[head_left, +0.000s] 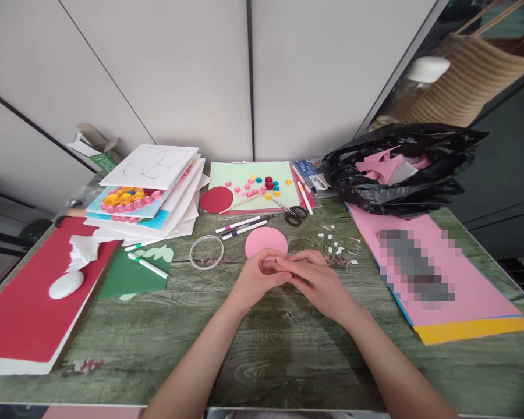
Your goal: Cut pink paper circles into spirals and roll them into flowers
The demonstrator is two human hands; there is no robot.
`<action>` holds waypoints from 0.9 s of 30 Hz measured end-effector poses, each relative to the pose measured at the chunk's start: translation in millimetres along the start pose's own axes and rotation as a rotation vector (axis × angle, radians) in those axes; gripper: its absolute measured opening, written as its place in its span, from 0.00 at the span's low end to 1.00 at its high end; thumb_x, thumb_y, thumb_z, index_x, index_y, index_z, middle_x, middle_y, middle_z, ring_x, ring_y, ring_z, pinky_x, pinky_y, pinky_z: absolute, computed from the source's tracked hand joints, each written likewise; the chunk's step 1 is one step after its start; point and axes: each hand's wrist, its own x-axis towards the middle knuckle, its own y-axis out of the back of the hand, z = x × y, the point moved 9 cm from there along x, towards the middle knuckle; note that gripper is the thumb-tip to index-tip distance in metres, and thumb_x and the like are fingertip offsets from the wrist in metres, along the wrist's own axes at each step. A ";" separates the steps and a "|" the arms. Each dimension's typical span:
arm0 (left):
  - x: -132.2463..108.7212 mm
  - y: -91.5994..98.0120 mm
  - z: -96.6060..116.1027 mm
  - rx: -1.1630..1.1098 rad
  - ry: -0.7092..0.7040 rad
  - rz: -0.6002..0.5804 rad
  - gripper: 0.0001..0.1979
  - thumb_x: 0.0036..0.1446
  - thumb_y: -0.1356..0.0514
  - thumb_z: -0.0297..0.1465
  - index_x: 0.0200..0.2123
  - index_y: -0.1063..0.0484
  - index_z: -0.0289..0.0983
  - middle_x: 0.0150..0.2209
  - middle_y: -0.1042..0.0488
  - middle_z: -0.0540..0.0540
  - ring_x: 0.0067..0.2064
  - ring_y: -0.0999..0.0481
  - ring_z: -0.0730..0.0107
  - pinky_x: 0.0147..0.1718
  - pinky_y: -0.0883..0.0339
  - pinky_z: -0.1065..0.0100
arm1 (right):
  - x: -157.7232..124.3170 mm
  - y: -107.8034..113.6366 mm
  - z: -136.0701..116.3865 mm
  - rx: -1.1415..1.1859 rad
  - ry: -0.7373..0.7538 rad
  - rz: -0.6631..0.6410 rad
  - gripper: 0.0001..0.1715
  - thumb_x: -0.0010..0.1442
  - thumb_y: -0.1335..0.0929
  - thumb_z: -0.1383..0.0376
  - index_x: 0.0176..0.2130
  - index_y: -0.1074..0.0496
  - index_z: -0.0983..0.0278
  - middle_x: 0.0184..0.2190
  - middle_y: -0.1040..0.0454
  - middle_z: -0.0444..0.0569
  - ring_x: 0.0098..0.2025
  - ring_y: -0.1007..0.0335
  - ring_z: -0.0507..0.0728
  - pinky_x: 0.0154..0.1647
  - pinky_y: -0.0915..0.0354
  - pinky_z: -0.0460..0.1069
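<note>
My left hand (257,276) and my right hand (321,284) meet over the middle of the table, fingertips touching. Both are closed in a pinch, and whatever lies between the fingers is hidden or too small to make out. Just beyond them lies a pink paper circle (266,237), its near edge covered by my left fingers. A roll of clear tape (191,256) rests flat to the left. Small white paper scraps (336,244) are scattered to the right. Behind the circle are several markers (244,228) and black-handled scissors (294,216).
At the back, small coloured paper rolls (255,189) and a red circle (217,199) sit on pale green paper (220,170). Stacked white sheets (151,163) and red card (21,297) occupy the left. A black bag of scraps (349,174) and pink card (471,273) are right.
</note>
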 end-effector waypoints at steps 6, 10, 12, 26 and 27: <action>-1.6 -5.9 -2.7 -0.052 0.032 -0.036 0.17 0.44 0.34 0.28 0.38 0.33 0.35 0.32 0.25 0.46 0.36 0.25 0.66 0.39 0.33 0.64 | -1.1 0.8 1.0 -0.010 -0.024 0.008 0.26 0.59 0.35 0.68 0.56 0.38 0.51 0.31 0.26 0.44 0.40 0.37 0.56 0.43 0.38 0.52; -1.9 -7.2 -5.5 -0.073 0.045 -0.036 0.18 0.42 0.33 0.27 0.38 0.32 0.35 0.32 0.26 0.47 0.36 0.26 0.68 0.39 0.33 0.65 | -1.2 3.8 -3.6 -0.007 0.016 0.052 0.26 0.59 0.35 0.68 0.56 0.38 0.52 0.31 0.26 0.45 0.40 0.39 0.56 0.42 0.38 0.52; -1.7 -8.4 -6.4 -0.085 0.043 -0.041 0.18 0.41 0.33 0.27 0.37 0.32 0.35 0.32 0.27 0.48 0.36 0.26 0.69 0.39 0.33 0.66 | -1.3 3.8 -4.9 -0.017 0.029 0.062 0.25 0.59 0.35 0.68 0.55 0.37 0.53 0.30 0.26 0.46 0.40 0.39 0.57 0.41 0.38 0.52; -0.6 -7.9 1.7 -0.141 0.006 -0.044 0.14 0.42 0.34 0.25 0.35 0.31 0.35 0.31 0.25 0.48 0.34 0.26 0.70 0.36 0.34 0.68 | -0.5 2.2 -1.2 0.035 -0.030 0.012 0.26 0.58 0.35 0.70 0.55 0.37 0.52 0.39 0.29 0.47 0.43 0.35 0.55 0.45 0.35 0.53; -0.8 -8.1 2.4 -0.130 0.002 -0.044 0.14 0.42 0.34 0.25 0.35 0.31 0.35 0.31 0.25 0.48 0.35 0.26 0.70 0.36 0.34 0.68 | 0.0 0.5 -0.6 0.036 -0.040 -0.008 0.27 0.58 0.35 0.71 0.55 0.37 0.51 0.39 0.29 0.47 0.44 0.35 0.55 0.45 0.35 0.53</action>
